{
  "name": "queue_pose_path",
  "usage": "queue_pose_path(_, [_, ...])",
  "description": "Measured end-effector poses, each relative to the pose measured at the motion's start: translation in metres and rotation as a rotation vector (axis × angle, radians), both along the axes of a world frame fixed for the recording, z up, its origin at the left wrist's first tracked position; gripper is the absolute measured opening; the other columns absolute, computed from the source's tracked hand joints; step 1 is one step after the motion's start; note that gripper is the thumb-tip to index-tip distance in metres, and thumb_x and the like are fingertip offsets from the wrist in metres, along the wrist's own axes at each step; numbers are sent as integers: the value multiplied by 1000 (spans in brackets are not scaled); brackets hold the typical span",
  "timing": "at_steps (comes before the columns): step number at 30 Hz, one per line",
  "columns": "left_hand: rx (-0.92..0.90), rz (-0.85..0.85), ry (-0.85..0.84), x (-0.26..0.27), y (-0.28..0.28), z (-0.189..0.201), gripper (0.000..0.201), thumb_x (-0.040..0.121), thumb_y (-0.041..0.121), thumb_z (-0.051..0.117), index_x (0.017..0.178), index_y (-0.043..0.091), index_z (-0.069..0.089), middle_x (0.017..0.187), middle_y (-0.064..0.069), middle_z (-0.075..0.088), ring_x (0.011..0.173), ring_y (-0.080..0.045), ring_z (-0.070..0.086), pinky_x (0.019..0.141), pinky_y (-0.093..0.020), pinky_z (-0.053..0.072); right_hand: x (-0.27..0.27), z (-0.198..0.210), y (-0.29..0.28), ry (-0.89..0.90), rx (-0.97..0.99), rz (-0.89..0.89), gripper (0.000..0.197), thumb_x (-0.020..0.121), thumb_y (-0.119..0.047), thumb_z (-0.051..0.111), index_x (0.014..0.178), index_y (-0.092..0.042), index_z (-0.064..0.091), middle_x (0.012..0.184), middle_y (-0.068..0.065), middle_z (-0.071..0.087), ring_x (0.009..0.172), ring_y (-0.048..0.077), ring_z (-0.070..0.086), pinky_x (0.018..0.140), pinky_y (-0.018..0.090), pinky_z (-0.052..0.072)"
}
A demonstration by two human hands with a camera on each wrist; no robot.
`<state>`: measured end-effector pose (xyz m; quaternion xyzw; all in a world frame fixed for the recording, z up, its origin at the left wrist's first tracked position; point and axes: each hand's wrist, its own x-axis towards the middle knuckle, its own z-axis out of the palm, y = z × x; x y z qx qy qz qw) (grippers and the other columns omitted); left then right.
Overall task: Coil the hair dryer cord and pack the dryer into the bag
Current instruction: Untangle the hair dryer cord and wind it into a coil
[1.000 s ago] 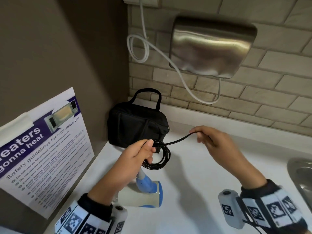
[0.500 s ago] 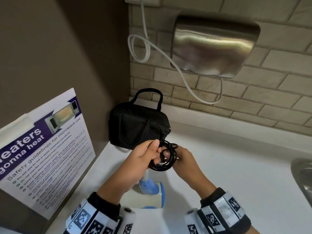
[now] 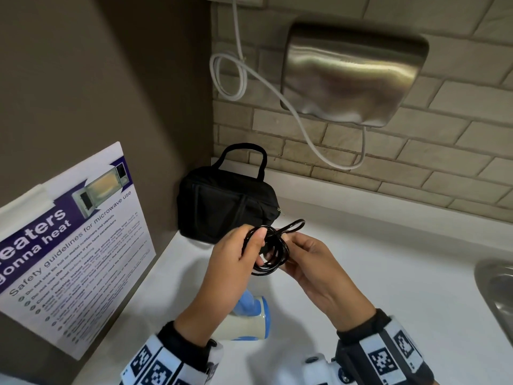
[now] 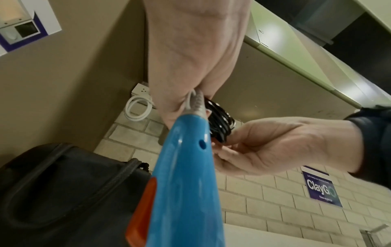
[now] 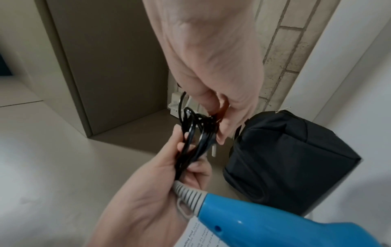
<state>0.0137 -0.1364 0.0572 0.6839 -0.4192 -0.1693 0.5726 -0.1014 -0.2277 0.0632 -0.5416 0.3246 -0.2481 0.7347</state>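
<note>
head view shows the left hand [image 3: 236, 257] clenched round a bundle of black loops, the cord [image 3: 273, 251], with its thumb pinning the turns so they cannot spring apart. the right hand [image 3: 311, 259] meets the same bundle from the other side, its fingers [image 5: 222, 133] pinching the last stretch near the plug [image 5: 213, 151], whose metal pins poke out below the coil; probably it is tucking this end in to finish the winding. one small loop sticks up past the fingertips, not yet laid flat with the rest.

the hair dryer [image 3: 244, 320] hangs under the left hand, just above the white counter [image 3: 388, 273], its blue handle [image 4: 186, 175] rising to the ribbed grey collar where the cord leaves it. holding the coil close to that collar keeps the dryer's weight from dragging the loops loose.

the black bag [image 3: 227, 207] stands in the corner against the wall, just behind the hands. its zip looks closed, though i cannot tell for sure. so coiling seems nearly done, and packing has not begun.
</note>
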Motion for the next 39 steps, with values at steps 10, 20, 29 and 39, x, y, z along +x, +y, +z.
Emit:
queue_pose_path(10, [-163, 157, 76, -7, 3, 3, 18, 80, 29, 69, 75, 46, 65, 73, -3, 71, 57, -6, 67, 62, -12, 50, 0, 10, 1, -91, 220, -16, 30, 99, -5, 40, 88, -1, 68, 76, 7, 74, 67, 12, 69, 62, 22, 56])
queue_pose_path(20, [-151, 207, -144, -5, -2, -8, 13, 81, 25, 68, 89, 16, 75, 70, -2, 68, 73, -13, 62, 61, -16, 50, -3, 19, 13, 34, 217, 52, 23, 99, -16, 37, 99, -9, 59, 77, 7, 73, 79, 18, 70, 78, 33, 49])
queue_pose_path(29, [-202, 177, -207, -10, -5, -11, 17, 80, 19, 70, 96, 13, 74, 75, 4, 64, 79, -1, 59, 62, -7, 47, -5, 21, 29, 205, -267, 112, 37, 85, -24, 69, 113, -33, 47, 68, -12, 59, 69, 3, 57, 66, 16, 49])
queue_pose_path(39, [-139, 229, -239, -10, -6, -13, 14, 82, 26, 68, 86, 13, 70, 82, 0, 64, 70, -8, 60, 66, -4, 42, -9, 35, 47, 1009, -1041, 197, 21, 97, -16, 35, 116, -9, 40, 67, -1, 40, 60, 23, 38, 45, 26, 24])
